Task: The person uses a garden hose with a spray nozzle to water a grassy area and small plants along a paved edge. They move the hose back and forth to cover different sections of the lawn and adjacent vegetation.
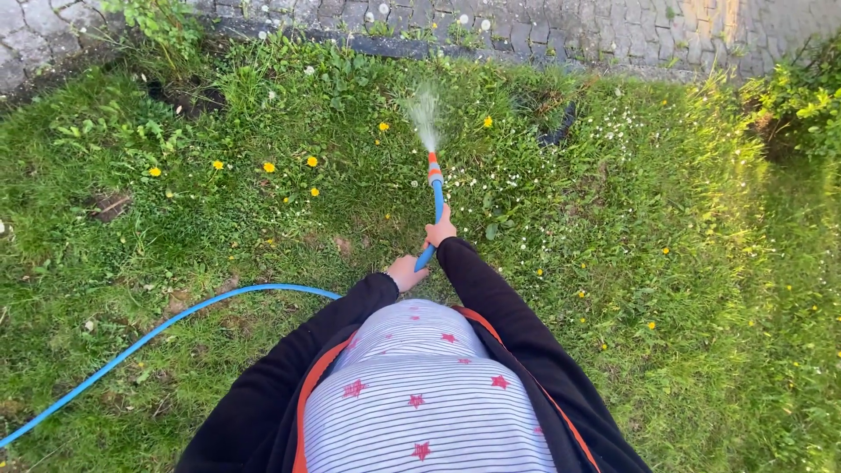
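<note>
While both hands, left hand (408,272) and right hand (440,231), grip the smooth blue hose (149,336), its orange nozzle (434,168) sprays over rough grass (666,263) beside grey paving stones (578,31).

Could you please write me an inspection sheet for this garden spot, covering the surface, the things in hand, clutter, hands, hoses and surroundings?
Surface: green grass lawn with yellow dandelion flowers and small white blossoms.
Job's things: blue flexible garden hose ending in an orange spray nozzle; white water spray leaves the nozzle.
Clutter: bare dark soil patch; nothing else seen.
Hands: left hand grips the hose low; right hand grips it higher.
Cables: only the hose, trailing left across the grass.
Surroundings: grey cobblestone paving along the top; leafy green shrub at right.
</note>
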